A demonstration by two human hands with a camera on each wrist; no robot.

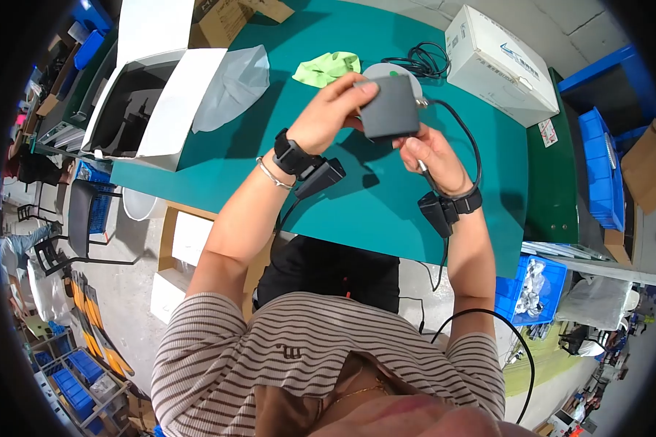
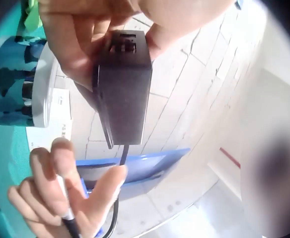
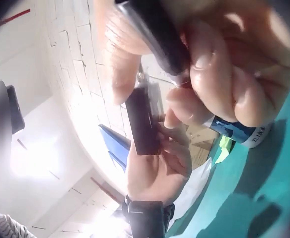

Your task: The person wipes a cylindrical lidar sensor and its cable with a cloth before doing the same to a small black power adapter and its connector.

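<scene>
My left hand (image 1: 324,116) holds a flat, square black box (image 1: 391,109) up over the green table. Slots show in one narrow side of this black box (image 2: 127,89) in the left wrist view. To its right, my right hand (image 1: 439,156) pinches a slim black-and-silver cable plug (image 3: 157,42) between thumb and fingers, just below the black box. A black cable (image 1: 468,127) loops from beside the box's far corner round to the right wrist. Behind the black box stands a round tub (image 2: 18,82) with a blue pattern, partly hidden in the head view.
A bright green cloth (image 1: 328,69) and a coiled black cable (image 1: 434,58) lie further back. At right stands a closed white box (image 1: 499,69). An open white box (image 1: 171,109) with a black interior and a translucent bag (image 1: 237,84) are on the left, near a cardboard box (image 1: 222,22).
</scene>
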